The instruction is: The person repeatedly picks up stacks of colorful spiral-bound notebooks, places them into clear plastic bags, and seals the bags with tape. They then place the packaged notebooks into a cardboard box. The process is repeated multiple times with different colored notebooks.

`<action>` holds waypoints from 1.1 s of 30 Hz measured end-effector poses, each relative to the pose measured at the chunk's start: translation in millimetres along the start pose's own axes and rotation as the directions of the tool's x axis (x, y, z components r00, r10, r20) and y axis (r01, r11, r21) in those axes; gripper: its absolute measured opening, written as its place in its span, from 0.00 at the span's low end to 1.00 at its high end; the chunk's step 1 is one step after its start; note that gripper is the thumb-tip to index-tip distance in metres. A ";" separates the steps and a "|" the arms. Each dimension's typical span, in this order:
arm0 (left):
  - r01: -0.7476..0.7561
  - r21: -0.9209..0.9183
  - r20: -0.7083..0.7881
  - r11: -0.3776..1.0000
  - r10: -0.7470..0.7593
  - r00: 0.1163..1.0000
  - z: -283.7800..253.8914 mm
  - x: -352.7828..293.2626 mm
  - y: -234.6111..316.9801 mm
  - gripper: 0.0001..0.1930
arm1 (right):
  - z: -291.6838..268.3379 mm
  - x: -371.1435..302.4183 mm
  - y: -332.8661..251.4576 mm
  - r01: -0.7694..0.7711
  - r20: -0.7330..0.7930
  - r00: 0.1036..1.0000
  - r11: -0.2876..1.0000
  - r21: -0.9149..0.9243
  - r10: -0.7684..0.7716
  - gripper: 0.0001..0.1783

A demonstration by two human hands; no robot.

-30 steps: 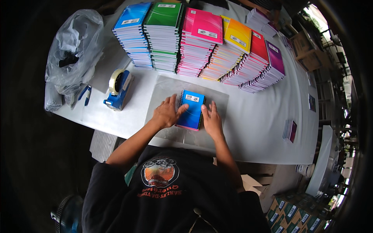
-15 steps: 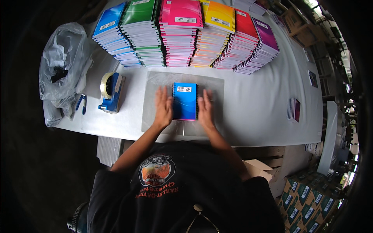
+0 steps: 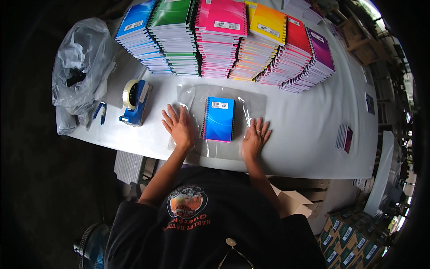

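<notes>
A small stack of spiral notebooks with a blue cover (image 3: 218,120) on top lies on a clear plastic sheet (image 3: 197,96) in front of me. A pink edge shows beneath the blue one. My left hand (image 3: 180,129) rests flat with fingers spread on the sheet's left part, apart from the notebooks. On the other side my right hand (image 3: 255,138), with a ring on one finger, lies palm down at the sheet's right part. Neither hand holds anything. The plastic is wrinkled and shiny near both hands.
Tall piles of spiral notebooks (image 3: 219,49) in several colours line the far side of the table (image 3: 304,134). A blue tape dispenser (image 3: 135,110), a small blue cutter (image 3: 103,113) and a plastic bag (image 3: 80,67) stand left. A few purple notebooks (image 3: 344,138) lie right.
Both hands have moved outward from beside the notebooks, the fingers spreading onto the plastic sheet. The whole view has shifted slightly.
</notes>
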State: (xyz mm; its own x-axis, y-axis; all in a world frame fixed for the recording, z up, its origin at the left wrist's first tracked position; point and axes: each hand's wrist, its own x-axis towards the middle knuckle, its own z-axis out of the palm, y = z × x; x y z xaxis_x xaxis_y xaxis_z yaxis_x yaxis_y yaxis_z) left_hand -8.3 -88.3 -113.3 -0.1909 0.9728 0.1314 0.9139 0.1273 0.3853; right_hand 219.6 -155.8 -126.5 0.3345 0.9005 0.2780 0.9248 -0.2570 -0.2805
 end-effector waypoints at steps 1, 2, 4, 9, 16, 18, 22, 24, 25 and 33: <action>-0.017 -0.056 0.010 0.998 0.018 1.000 -3.1 0.4 2.0 0.27 | 2.6 1.1 6.1 0.063 -0.005 0.998 0.998 0.026 -0.063 0.21; -0.035 -0.112 0.019 0.993 0.037 0.999 -6.3 1.0 4.2 0.26 | 5.8 0.8 10.7 0.124 -0.012 0.992 0.991 0.052 -0.124 0.20; 0.041 -0.360 -0.042 0.932 -0.060 0.997 -17.0 8.7 9.2 0.23 | -4.6 10.1 6.6 -0.028 -0.078 0.995 0.931 0.364 0.060 0.21; 0.309 -0.748 0.221 0.587 -0.219 0.950 -37.7 34.6 -9.9 0.14 | -32.0 36.4 18.8 -0.498 0.264 0.840 0.483 0.720 0.473 0.30; 0.095 -0.544 0.006 0.834 -0.110 0.994 -30.2 33.1 -6.2 0.07 | -28.3 43.1 23.9 -0.483 0.321 0.875 0.659 0.576 0.362 0.15; 0.140 -0.743 0.032 0.654 -0.174 0.984 -15.8 33.1 -14.7 0.07 | -28.1 39.9 22.0 -0.365 0.238 0.921 0.897 0.248 0.309 0.20; 0.366 -0.502 0.279 0.783 -0.254 0.926 -25.5 39.2 -4.4 0.10 | -28.2 40.7 18.6 -0.356 0.247 0.929 0.852 0.385 0.277 0.21; 0.122 -0.649 0.028 0.751 -0.136 0.990 -18.7 37.6 0.4 0.11 | -21.8 40.0 15.7 -0.333 0.126 0.938 0.744 0.579 0.322 0.15; -0.011 -0.693 -0.106 0.721 -0.086 0.991 -16.9 36.8 0.8 0.12 | -24.0 42.2 16.3 -0.384 0.194 0.921 0.709 0.591 0.338 0.14; 0.043 -0.428 0.001 0.903 -0.047 0.999 -23.1 29.9 -1.5 0.19 | -28.7 48.1 -0.7 -0.332 0.202 0.940 0.867 0.371 0.274 0.20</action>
State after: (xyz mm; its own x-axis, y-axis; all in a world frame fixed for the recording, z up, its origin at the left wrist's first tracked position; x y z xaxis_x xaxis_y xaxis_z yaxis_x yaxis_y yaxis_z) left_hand -23.6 -63.8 -88.9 -0.2338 0.9657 0.1125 0.6638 0.0740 0.7442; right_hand 240.2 -122.4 -86.6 0.5315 0.8471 -0.0010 0.6237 -0.3921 -0.6761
